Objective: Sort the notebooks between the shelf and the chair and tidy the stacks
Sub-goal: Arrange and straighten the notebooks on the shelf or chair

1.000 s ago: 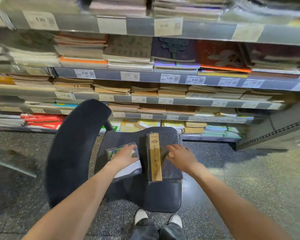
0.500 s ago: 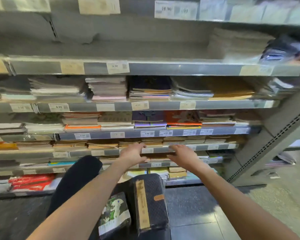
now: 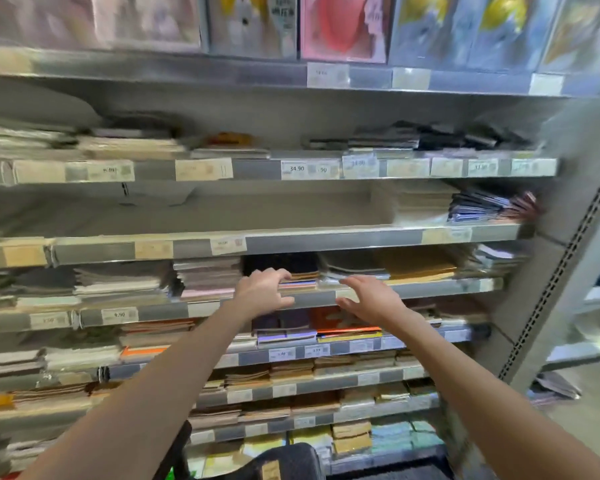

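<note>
Both arms reach up and forward to a metal shelf (image 3: 312, 299) carrying stacked notebooks on several tiers, each tier edged with a strip of price labels. The left hand (image 3: 262, 294) is at the front of the middle tier, its fingers loosely curled and spread over the near edge of a dark-covered stack of notebooks (image 3: 284, 268); the fingertips look to be at or just touching the stack's front edge, though the blur leaves real contact uncertain, and nothing is gripped. The right hand (image 3: 369, 299) hovers just to the right, palm down with fingers relaxed and extended toward the left, in front of the shelf rail and just below a stack in clear wrapping (image 3: 354, 268); it holds nothing. The two hands are near each other but apart, with a bare stretch of shelf rail between them. A pinkish-grey stack (image 3: 208, 277) sits just left of the dark stack, and a tan stack (image 3: 416, 265) lies further right on the same tier. On the tier below, purple and orange notebooks (image 3: 319, 327) show between the forearms. At the bottom edge, the top of a dark patterned notebook with a tan band (image 3: 274, 467) is visible, well below both hands; what it rests on is out of view.
</note>
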{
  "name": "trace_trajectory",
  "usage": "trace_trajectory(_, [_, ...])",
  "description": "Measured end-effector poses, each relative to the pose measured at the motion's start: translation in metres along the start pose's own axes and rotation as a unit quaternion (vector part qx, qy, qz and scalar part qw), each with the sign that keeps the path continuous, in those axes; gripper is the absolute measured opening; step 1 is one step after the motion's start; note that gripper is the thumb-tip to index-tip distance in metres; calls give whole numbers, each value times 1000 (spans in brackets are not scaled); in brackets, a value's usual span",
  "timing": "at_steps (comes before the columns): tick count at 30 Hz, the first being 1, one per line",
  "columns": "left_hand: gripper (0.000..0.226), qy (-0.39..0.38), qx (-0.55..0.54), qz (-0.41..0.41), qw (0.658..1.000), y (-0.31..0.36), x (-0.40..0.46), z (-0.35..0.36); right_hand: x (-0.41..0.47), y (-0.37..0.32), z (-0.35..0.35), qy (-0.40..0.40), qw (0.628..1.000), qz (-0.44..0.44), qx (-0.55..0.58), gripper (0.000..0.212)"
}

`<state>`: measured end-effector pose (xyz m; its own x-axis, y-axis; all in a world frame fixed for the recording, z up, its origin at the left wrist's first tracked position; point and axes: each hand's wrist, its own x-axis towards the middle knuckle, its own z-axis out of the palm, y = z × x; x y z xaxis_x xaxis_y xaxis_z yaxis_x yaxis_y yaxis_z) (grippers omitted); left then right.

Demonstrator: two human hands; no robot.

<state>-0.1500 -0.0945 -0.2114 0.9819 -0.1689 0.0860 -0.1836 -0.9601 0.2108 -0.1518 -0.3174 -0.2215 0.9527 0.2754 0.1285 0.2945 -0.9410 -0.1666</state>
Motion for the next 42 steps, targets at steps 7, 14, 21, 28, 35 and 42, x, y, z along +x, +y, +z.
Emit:
trace_trajectory(7, [51,57,39,37,997,13,28,-50,27,3,-41,56,998,-23,-15,56])
trace_trajectory(14, [51,86,50,27,995,26,69,-87,71,14,-72,78,995,-63,-25,57])
trace_trajectory(21, [52,135,16,30,990,50,126,-134,126,36,-124,158,984,-77,-35,54])
trace_trajectory(28, [51,174,9,64,983,74,176,-163,171,74,-166,203,975,-87,-34,47])
trace_trajectory(35, [50,180,13,82,980,101,214,-166,215,106,-192,214,972,-67,-64,54])
trace_trajectory(42, [52,121,-55,51,990,117,248,-160,249,136,-202,207,977,-42,-42,47])
